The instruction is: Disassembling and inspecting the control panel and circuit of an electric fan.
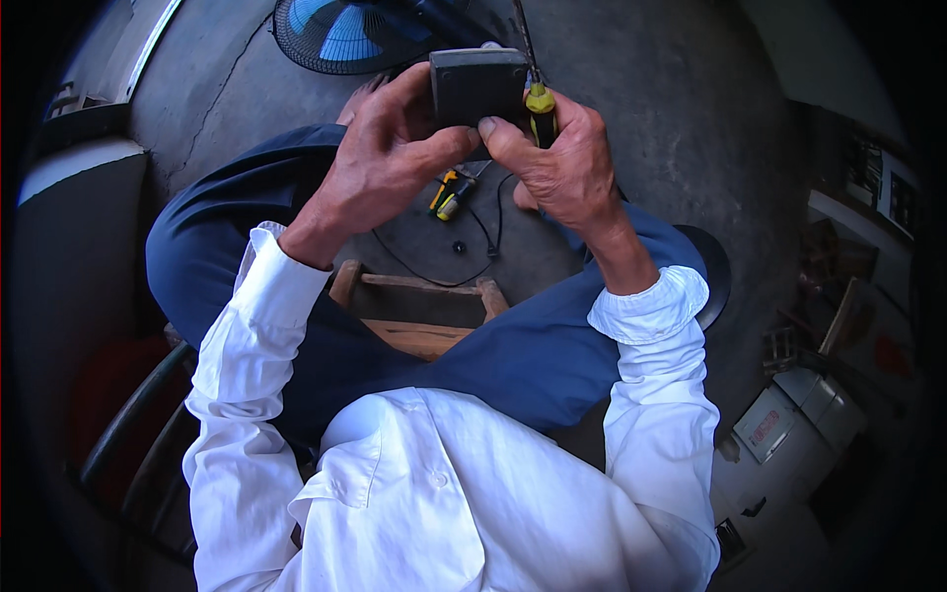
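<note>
A dark, flat, box-like block [480,87] is held up between both hands above the floor. My left hand [380,158] closes on its left side, the thumb lying along the lower edge. On the right, my right hand [567,163] presses its thumb to the block's lower edge. That same hand also keeps a screwdriver [542,107] with a yellow-and-black handle, its shaft pointing up and away. The block's underside and the fingers behind it are hidden.
Beyond the block stands a fan [345,37] with blue blades. Between my legs lie yellow-and-black hand tools [452,194], a black cable [424,281] and a small round black part [459,248]. Nearer is a wooden stool [419,337]. White boxes [789,419] stand at the right.
</note>
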Demonstrator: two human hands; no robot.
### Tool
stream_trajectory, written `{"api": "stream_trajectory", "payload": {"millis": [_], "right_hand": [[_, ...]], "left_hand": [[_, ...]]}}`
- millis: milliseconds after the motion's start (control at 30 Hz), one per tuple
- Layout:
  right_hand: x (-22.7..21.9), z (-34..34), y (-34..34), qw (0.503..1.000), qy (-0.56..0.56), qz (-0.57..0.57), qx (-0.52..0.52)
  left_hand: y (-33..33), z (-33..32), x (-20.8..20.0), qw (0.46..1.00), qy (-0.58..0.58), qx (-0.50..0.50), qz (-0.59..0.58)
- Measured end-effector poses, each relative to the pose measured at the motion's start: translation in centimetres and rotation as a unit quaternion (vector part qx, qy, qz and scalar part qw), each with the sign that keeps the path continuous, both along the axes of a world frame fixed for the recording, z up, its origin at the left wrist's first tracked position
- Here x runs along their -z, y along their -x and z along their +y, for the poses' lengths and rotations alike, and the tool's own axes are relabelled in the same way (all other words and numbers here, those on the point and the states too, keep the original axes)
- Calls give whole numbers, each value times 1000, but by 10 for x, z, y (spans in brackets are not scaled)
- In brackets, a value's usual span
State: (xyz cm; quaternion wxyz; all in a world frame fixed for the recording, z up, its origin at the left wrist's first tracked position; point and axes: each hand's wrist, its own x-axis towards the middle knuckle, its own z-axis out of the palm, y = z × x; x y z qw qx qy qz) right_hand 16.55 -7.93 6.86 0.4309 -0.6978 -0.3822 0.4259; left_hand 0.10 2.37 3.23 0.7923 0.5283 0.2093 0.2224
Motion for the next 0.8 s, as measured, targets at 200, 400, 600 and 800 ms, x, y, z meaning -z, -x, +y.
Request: {"api": "stream_trajectory", "payload": {"millis": [200, 400, 600, 800], "right_hand": [[4, -1, 4, 998, -53, -42, 6], [6, -4, 3, 994, -64, -84, 14], [-5, -8, -6, 999, -42, 26, -18], [-6, -11, -9, 996, -38, 69, -40]], "left_hand": [[0, 0, -3, 1000, 3, 10, -6], [-2, 8, -1, 999, -41, 21, 1], [-1, 5, -8, 1000, -1, 7, 21], [1, 6, -3, 999, 7, 11, 36]]}}
